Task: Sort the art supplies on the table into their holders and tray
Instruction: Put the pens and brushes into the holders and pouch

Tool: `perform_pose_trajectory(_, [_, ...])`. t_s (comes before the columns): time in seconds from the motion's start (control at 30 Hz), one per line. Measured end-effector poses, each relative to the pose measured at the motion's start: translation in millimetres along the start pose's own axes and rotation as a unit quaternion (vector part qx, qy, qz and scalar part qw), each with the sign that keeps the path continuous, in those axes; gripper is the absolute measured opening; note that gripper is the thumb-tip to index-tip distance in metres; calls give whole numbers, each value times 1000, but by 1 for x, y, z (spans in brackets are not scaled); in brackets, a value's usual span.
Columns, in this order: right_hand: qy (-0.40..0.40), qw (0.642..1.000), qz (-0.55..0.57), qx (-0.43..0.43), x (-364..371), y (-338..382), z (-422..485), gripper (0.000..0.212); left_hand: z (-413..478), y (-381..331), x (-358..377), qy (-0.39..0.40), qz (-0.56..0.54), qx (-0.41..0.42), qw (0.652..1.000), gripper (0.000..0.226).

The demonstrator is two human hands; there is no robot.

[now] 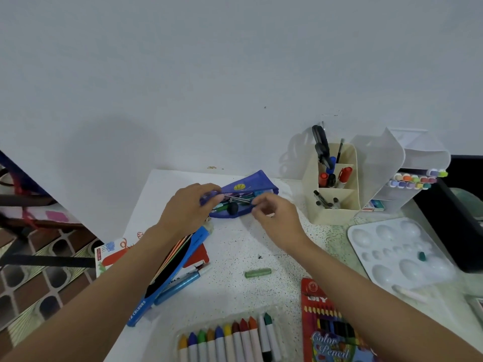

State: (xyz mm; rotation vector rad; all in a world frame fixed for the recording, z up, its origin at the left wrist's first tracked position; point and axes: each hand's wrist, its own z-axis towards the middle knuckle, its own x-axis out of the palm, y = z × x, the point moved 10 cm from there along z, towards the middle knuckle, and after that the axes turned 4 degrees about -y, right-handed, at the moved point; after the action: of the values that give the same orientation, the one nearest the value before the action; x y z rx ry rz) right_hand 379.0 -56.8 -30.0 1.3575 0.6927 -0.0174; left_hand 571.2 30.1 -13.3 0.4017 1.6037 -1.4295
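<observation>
Bare left hand [188, 205] and bare right hand [277, 218], both seen from the back. Bare forearms [109, 283] behind them, uncovered from wrist down to the lower edge (elbows out of view). Slim at the wrists, looming broad nearer the camera. Knuckles plain on both hands.

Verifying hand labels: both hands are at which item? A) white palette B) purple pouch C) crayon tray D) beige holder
B: the left hand grips the purple pouch at its open edge, and the right hand has its fingertips at the pouch's mouth from the other side.
</observation>
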Motion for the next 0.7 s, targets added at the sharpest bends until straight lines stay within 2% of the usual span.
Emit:
perform_pose_trajectory(0.1, [45,991,-109,-67,13,8,-8,5,-3,7,-5,-18,-45,-3,999,24])
perform_pose_trajectory(0.17, [53,977,-171,-115,20,8,-10,11,-9,12,-11,-32,-34,6,999,7])
perform_pose_trajectory(0.2, [57,971,-192,-130,24,7,-10,16,-12,14,-15,-35,-33,15,999,8])
perform_pose_trajectory(0.23, [62,967,-206,-139,27,5,-10,22,-15,15,-17,-31,-31,21,999,20])
perform_pose_trajectory(0.3, [72,962,-222,-143,31,1,-9,32,-21,16,-16,2,-38,28,999,32])
perform_pose_trajectory(0.37, [77,960,-226,-148,33,0,-9,31,-29,13,-9,39,-19,45,998,26])
perform_pose_trajectory(0.47, [80,963,-213,-147,25,8,-15,20,-37,0,-9,23,29,83,996,16])
perform_pose_trajectory(0.57, [129,964,-185,-144,14,12,-32,13,-50,-31,-4,20,20,156,987,11])
perform_pose_trajectory(0.7, [199,945,-216,-140,-2,4,-61,12,-79,-68,28,88,49,215,971,13])
